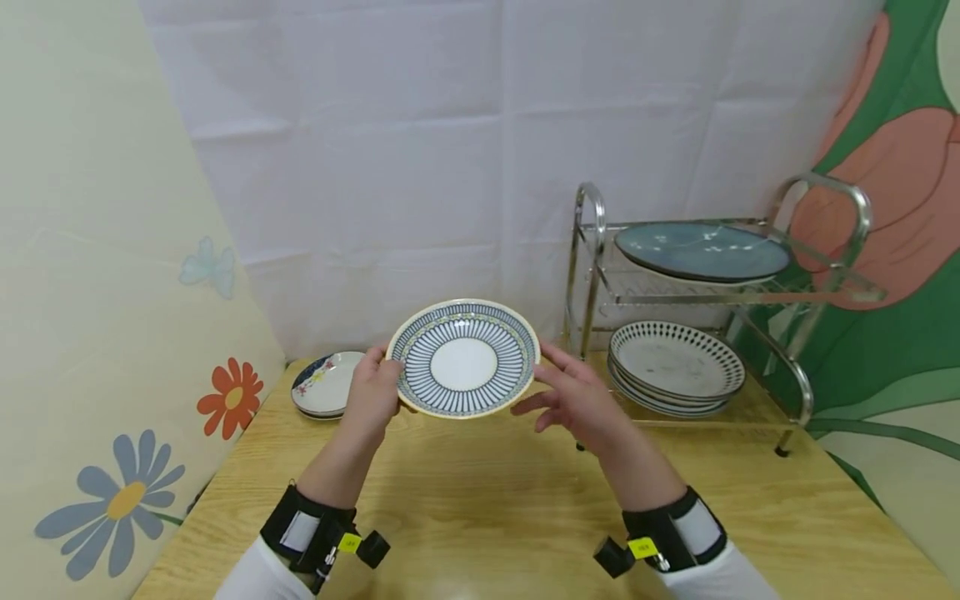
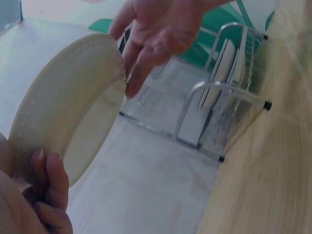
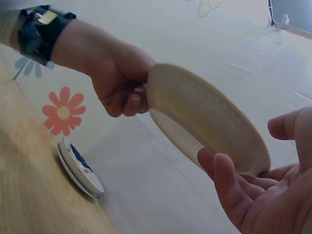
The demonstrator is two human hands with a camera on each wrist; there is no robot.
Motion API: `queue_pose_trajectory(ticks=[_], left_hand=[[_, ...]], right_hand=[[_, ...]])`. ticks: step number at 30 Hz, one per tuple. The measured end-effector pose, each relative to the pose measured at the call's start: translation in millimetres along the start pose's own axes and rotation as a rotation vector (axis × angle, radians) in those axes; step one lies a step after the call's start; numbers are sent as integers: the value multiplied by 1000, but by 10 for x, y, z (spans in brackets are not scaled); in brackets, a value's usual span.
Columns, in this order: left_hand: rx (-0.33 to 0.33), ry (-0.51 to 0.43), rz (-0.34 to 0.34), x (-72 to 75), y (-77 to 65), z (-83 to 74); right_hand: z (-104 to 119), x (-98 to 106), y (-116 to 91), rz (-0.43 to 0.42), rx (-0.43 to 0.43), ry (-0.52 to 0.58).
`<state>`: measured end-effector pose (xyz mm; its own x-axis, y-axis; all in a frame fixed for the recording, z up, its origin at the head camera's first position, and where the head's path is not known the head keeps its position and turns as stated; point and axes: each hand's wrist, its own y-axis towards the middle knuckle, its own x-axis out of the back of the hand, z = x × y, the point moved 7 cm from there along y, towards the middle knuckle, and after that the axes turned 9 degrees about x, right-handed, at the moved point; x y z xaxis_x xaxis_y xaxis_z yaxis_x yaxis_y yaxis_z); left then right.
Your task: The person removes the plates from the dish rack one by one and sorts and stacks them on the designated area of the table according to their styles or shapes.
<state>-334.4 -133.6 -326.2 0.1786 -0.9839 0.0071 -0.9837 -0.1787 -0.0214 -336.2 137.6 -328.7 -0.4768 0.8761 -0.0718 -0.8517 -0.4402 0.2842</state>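
A round plate [image 1: 463, 365] with a blue striped border and white centre is held above the table, its face tilted toward me. My left hand [image 1: 373, 388] grips its left rim, thumb over the edge and curled fingers beneath, as the left wrist view shows. At the right rim my right hand [image 1: 576, 398] has its fingers loosely spread. In the right wrist view its fingers [image 3: 225, 170] meet the plate's pale underside [image 3: 204, 109], while the thumb stands away from the rim.
At the right stands a two-tier metal rack [image 1: 592, 283]. Its upper tier bears a blue oval plate [image 1: 701, 250], its lower tier a stack of black-and-white patterned plates [image 1: 675, 362]. Small stacked plates [image 1: 330, 385] with a dark floral edge lie back left on the wooden table [image 1: 480, 500].
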Motion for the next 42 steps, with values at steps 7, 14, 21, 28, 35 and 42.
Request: queue_pose_trajectory(ticks=[7,14,21,28,35,42], left_hand=[[36,29,-63,346,258,-84],[78,108,-157,821,529,-24],[130,124,-295,1298,752,164],[182,99,-369,1615,825,461],[214,133,-414,1821,873,783],[238,163,-452,1931,899,975]], right_hand=[[-89,-257,-48,104,-34,2],[-280,-457,-45,158,-93,47],[-600,-604,-27,123,-201,158],[-872,-868,-100,136,-297,214],[-1067,-1122,-230,162,-350,198],[-1144,-1261,-321,188,-381,175]])
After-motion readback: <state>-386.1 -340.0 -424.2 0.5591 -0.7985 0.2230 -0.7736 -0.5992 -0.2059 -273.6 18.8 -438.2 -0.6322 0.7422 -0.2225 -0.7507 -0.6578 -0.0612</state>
